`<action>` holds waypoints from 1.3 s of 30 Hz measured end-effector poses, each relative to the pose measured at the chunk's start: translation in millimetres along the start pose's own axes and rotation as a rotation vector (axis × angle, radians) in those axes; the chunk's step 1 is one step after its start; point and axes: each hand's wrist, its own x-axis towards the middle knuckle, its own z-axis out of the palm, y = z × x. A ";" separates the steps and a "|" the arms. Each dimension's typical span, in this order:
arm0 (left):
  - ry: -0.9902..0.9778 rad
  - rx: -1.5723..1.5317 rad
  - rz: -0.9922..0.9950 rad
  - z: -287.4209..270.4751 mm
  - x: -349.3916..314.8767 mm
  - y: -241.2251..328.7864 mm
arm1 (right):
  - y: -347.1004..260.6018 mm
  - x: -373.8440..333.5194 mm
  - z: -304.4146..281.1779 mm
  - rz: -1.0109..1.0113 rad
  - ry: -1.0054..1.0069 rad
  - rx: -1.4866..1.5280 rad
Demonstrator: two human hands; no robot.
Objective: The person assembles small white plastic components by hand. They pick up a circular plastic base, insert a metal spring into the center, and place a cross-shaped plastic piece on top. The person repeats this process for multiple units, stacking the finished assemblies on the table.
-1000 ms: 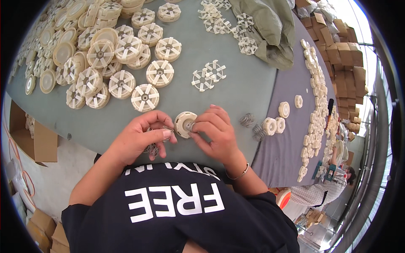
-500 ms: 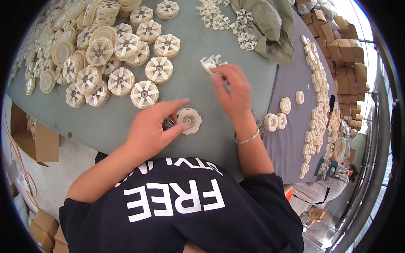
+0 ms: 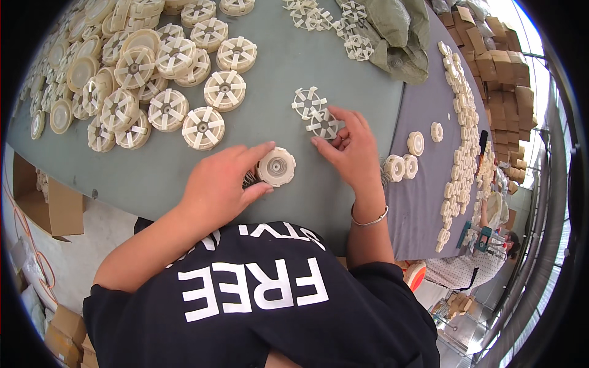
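A round off-white plastic housing with a coil spring in its centre lies face up on the green table. My left hand grips it between thumb and forefinger, and more metal springs show partly in the palm. To the right, my right hand has thumb and forefinger closed on the edge of a white spoked plastic ring. A second spoked ring touches it on the far side, away from my fingers.
Many round housings with spokes are heaped at the left. Loose spoked rings lie by a green cloth bag at the far side. On the right, a grey-covered surface bears small round parts and a long row of pieces.
My right hand has come down and nearer with the spoked rings, which now lie flatter and side by side. The left hand stays at the housing, which tilts slightly.
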 end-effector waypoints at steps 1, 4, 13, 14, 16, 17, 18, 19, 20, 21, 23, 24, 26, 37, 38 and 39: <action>-0.009 -0.054 -0.028 -2.8 -1.1 1.5 | -0.8 -2.0 -1.3 -0.009 0.002 0.086; -0.029 -0.215 -0.134 -10.6 -4.7 4.0 | -11.3 -19.4 -4.5 -0.095 -0.059 0.255; 0.000 -0.232 -0.182 -6.0 -0.4 3.8 | -39.2 -37.1 14.0 -0.405 -0.327 0.038; 0.005 -0.217 -0.174 -4.8 0.0 1.1 | -40.0 -37.3 16.2 -0.400 -0.316 0.033; -0.010 -0.192 -0.189 -5.1 3.9 0.5 | -39.8 -39.2 18.8 -0.386 -0.293 0.017; -0.029 -0.177 -0.213 -7.8 6.8 2.9 | -38.6 -39.9 21.3 -0.372 -0.291 0.007; -0.053 -0.164 -0.231 -8.3 9.7 6.9 | -35.9 -42.3 21.3 -0.354 -0.285 -0.006; -0.064 -0.118 -0.224 -7.6 8.9 8.9 | -32.9 -45.5 22.3 -0.333 -0.276 -0.018; -0.078 -0.070 -0.214 -7.2 4.4 10.0 | -31.3 -51.3 29.9 -0.376 -0.260 -0.032; -0.087 -0.031 -0.170 -5.5 8.6 13.6 | -30.0 -54.4 34.0 -0.418 -0.223 -0.076; -0.071 0.044 -0.087 -1.1 13.2 16.9 | -29.5 -57.8 20.4 -0.448 -0.219 -0.023; -0.064 0.083 -0.057 -0.1 10.7 15.0 | -22.3 -59.9 6.2 -0.384 -0.119 -0.026; 0.000 0.066 -0.007 -0.4 6.0 6.8 | 4.5 -60.4 -27.8 -0.279 0.071 -0.008; 0.358 -0.492 -0.180 -63.4 1.2 1.0 | 79.2 -64.5 -41.5 -0.125 0.380 -0.368; 0.217 -0.658 -0.189 -55.6 -2.0 4.4 | 58.7 -57.2 -32.4 -0.138 0.271 -0.270; 0.120 -0.757 -0.241 -48.0 -5.4 7.2 | 38.5 -49.0 -21.6 -0.161 0.162 -0.164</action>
